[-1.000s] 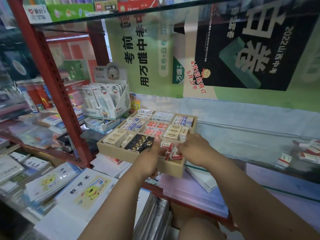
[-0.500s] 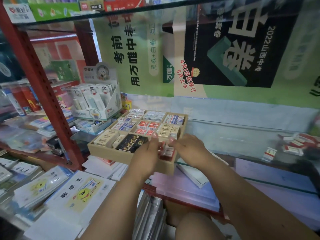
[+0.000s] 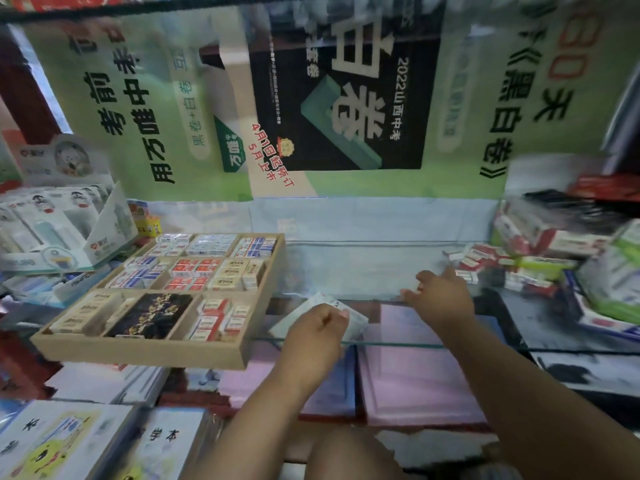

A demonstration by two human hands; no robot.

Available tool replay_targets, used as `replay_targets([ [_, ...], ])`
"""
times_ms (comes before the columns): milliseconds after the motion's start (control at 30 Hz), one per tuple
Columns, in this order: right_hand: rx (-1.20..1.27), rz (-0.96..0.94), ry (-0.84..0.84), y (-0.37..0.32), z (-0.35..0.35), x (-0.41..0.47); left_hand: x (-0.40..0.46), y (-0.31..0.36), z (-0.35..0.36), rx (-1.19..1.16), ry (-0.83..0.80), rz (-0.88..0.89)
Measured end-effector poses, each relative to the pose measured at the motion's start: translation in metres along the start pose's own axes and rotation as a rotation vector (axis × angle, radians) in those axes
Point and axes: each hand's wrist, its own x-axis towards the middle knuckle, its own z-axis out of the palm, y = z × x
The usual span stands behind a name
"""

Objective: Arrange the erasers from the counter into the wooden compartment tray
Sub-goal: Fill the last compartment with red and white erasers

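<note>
The wooden compartment tray (image 3: 138, 353) stands at the left on the glass counter (image 3: 363, 271), and its compartments hold several kinds of erasers. Red-and-white erasers (image 3: 220, 318) fill its near right compartment. More loose red-and-white erasers (image 3: 467, 263) lie on the glass at the right. My right hand (image 3: 440, 296) stretches over the glass toward them with its fingers extended, just short of them and holding nothing. My left hand (image 3: 318, 327) hangs over the front edge of the glass, right of the tray. Its fingers are loosely curled and hold nothing.
Stacked stationery boxes (image 3: 554, 244) crowd the right end of the counter behind the loose erasers. A white display box (image 3: 69, 230) stands left of the tray. A white packet (image 3: 356, 322) and pink sheets (image 3: 415, 393) lie under the glass. Posters cover the back wall.
Both hands have left the tray's near right compartment. My right hand has moved right across the glass toward the loose erasers, my left has pulled back to the glass edge, and the view has swung right.
</note>
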Motion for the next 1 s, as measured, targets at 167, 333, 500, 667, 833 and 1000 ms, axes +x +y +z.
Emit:
replay_targets([
  [167, 0.601, 0.045, -0.052, 0.005, -0.011, 0.005, 0.003, 0.006, 0.013, -0.116, 0.001, -0.104],
  [333, 1.256, -0.067, -0.158, -0.028, -0.051, -0.033, 0.008, 0.015, 0.008, -0.301, 0.100, -0.148],
  [500, 1.277, -0.302, -0.296, -0.056, -0.071, -0.059, 0.009, 0.024, -0.010, -0.525, 0.147, -0.104],
  [667, 1.018, -0.553, -0.096, -0.094, -0.069, -0.069, 0.003, 0.016, -0.045, -0.424, 0.268, -0.040],
  [833, 0.777, -0.696, 0.026, -0.144, -0.065, -0.073, -0.006, 0.012, -0.084, -0.414, 0.358, -0.051],
  [1000, 0.866, -0.591, -0.192, -0.180, -0.071, -0.073, -0.005, -0.008, -0.130, -0.285, 0.522, -0.095],
])
